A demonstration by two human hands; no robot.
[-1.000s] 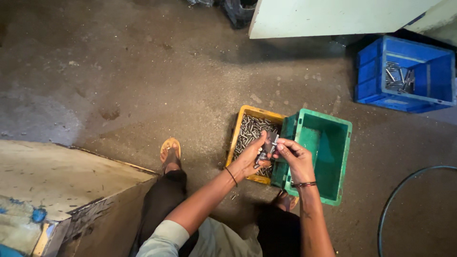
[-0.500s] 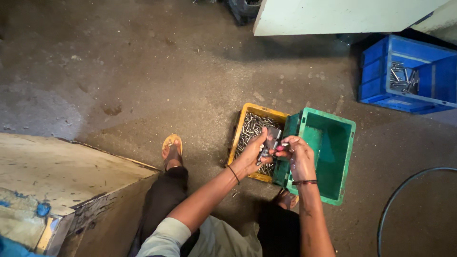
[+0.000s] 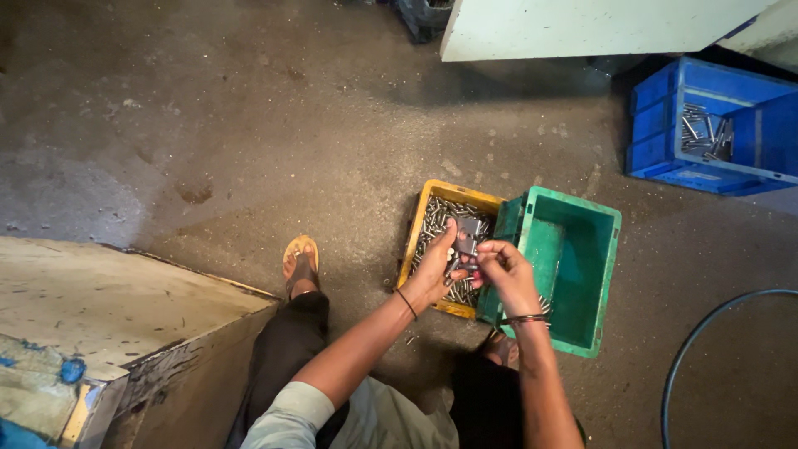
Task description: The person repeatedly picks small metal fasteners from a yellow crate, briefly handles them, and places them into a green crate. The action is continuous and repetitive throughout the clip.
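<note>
My left hand holds a small grey metal gauge block over a yellow crate filled with several short metal pins. My right hand pinches one thin metal pin against the block, right beside the left hand. Both hands hover above the seam between the yellow crate and a green crate on the right, which looks mostly bare inside with a few pins near its near corner.
A blue crate with several longer metal rods sits far right. A pale machine panel runs along the top. A worn wooden bench stands at left, a dark hose curves at right. My sandalled foot rests on concrete.
The view has shifted slightly. My hands stay over the two crates, with the right hand's fingers working the pin at the block; nothing was dropped or picked up.
</note>
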